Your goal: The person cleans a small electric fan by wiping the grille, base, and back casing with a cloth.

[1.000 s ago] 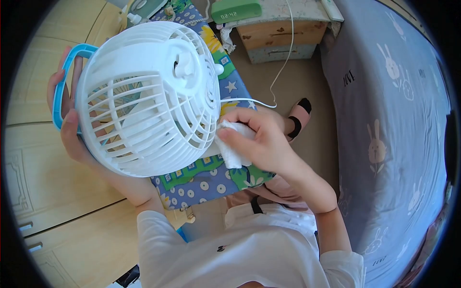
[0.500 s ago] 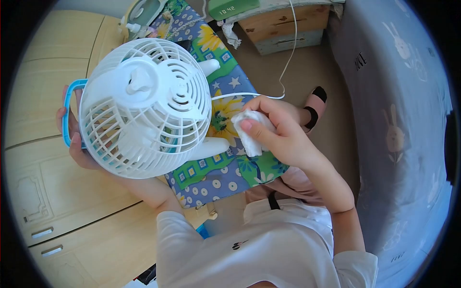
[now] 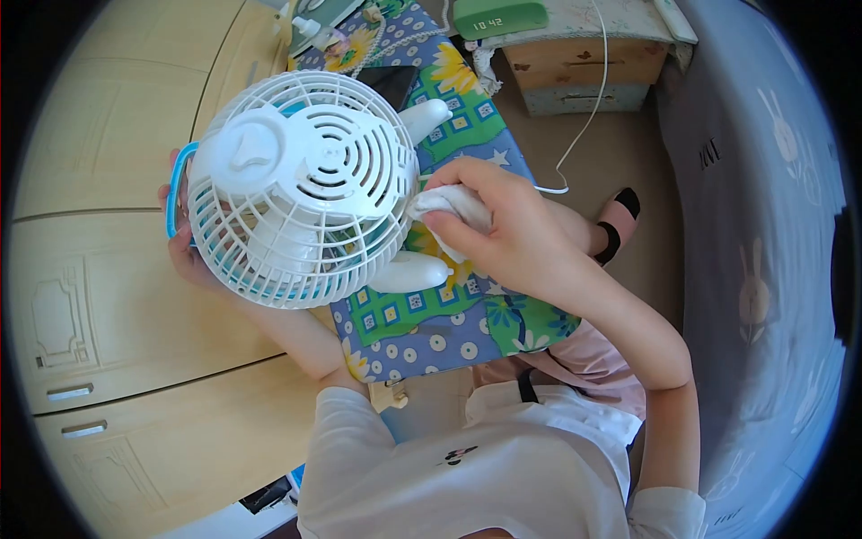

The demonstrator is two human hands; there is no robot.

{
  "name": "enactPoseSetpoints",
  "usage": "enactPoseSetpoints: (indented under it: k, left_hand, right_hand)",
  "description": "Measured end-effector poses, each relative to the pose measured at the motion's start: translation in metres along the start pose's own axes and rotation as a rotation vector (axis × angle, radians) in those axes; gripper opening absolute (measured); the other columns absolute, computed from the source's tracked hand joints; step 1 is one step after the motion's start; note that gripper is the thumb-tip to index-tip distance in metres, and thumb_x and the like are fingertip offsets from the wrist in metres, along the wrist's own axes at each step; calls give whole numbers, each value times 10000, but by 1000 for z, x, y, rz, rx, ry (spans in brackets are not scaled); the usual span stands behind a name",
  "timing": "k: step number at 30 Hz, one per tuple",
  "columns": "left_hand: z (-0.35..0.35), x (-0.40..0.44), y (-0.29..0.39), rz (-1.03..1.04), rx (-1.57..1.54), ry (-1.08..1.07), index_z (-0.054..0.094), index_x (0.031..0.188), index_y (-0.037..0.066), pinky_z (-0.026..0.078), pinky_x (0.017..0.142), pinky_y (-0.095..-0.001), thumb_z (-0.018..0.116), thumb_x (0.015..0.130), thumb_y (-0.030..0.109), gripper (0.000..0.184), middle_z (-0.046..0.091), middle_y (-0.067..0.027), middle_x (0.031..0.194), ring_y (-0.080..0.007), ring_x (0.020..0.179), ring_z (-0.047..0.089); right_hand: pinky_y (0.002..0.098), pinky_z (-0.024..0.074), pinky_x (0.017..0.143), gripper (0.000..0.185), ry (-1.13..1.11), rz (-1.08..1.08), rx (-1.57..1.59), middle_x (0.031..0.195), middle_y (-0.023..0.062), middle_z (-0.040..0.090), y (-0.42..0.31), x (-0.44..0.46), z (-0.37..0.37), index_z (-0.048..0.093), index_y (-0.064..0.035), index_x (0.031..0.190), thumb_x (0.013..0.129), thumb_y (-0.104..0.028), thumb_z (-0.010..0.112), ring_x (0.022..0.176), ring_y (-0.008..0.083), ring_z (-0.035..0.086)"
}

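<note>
A white fan (image 3: 355,166) with a slatted cage and a light-blue handle (image 3: 178,199) is tilted over a floral-covered board (image 3: 422,350), its back grille towards me and its two feet pointing right. My left hand (image 3: 187,256) is closed around the handle side of the fan; the cage hides part of the fingers. In my right hand (image 3: 516,225), a crumpled white cloth (image 3: 462,207) is pinched between thumb and fingers. The cloth is at the right edge of the grille, seemingly touching it.
A dark phone (image 3: 391,83) and a small clear bottle (image 3: 316,34) lie towards the board's far end. Beyond are a green digital clock (image 3: 500,16) and a drawer unit (image 3: 588,67) with a white cord (image 3: 593,108). Cream cabinets (image 3: 117,287) stand left, a grey rabbit-print cover (image 3: 754,225) right.
My right hand has brought the cloth up and left to the fan's edge. The fan has turned slightly in my left hand. The whole view has shifted, with the surroundings now further right.
</note>
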State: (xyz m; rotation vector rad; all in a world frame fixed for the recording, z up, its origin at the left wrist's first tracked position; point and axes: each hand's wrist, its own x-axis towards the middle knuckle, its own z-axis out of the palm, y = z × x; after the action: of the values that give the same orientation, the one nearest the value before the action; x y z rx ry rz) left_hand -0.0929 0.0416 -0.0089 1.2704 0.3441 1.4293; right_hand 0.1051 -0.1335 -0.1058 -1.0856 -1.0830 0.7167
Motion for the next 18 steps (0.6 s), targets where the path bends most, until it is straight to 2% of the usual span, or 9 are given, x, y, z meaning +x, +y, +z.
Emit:
enactPoseSetpoints:
  k: [3, 9, 11, 13, 15, 17, 18]
  left_hand:
    - [10, -3, 0, 30, 57, 57, 533, 1121, 100, 375, 1031, -505, 502, 701, 207, 434, 468, -186, 1331, -325, 1229, 454]
    - [5, -2, -2, 27, 54, 76, 510, 1146, 112, 377, 1029, -504, 502, 694, 205, 461, 475, -193, 1320, -338, 1225, 454]
    - [16, -8, -3, 29, 57, 145, 499, 1156, 107, 371, 1033, -503, 501, 693, 203, 473, 471, -195, 1323, -340, 1230, 448]
    - [17, -9, -5, 24, 63, 219, 488, 1167, 102, 365, 1036, -503, 501, 692, 202, 486, 467, -197, 1326, -342, 1235, 441]
    - [11, -8, -4, 78, 142, 144, 444, 1206, 76, 362, 1037, -501, 487, 697, 196, 525, 468, -196, 1324, -345, 1240, 434]
    - [11, -8, -6, 69, 166, 185, 423, 1220, 64, 365, 1034, -501, 479, 700, 192, 539, 468, -200, 1321, -348, 1238, 435]
    - [11, -7, -6, 56, 198, 220, 401, 1235, 52, 368, 1032, -501, 470, 704, 189, 553, 468, -203, 1319, -351, 1237, 436]
  right_hand:
    - [383, 478, 685, 192, 16, -100, -85, 875, 187, 609, 0, 4, 5, 574, 11, 951, 802, -96, 629, 798, 344, 608]
    - [380, 483, 664, 221, 116, 29, -62, 815, 189, 611, -5, -2, 18, 588, 5, 964, 777, -99, 644, 755, 349, 610]
    - [299, 479, 642, 188, -8, -46, -57, 815, 146, 628, -10, -2, 15, 596, 8, 951, 798, -90, 643, 710, 192, 609]
    - [298, 477, 626, 182, 45, -55, -121, 797, 139, 626, -5, 5, 9, 595, 9, 939, 794, -88, 646, 693, 190, 607]
    - [296, 476, 610, 177, 87, -63, -188, 780, 132, 624, -7, 6, 9, 594, 9, 928, 790, -86, 648, 677, 188, 605]
    - [395, 484, 645, 167, 94, -44, -197, 817, 194, 610, -16, 6, 13, 587, 13, 876, 757, -91, 640, 734, 349, 612]
    - [395, 484, 645, 167, 93, -46, -198, 817, 194, 610, -16, 5, 12, 587, 13, 876, 757, -91, 640, 734, 349, 612]
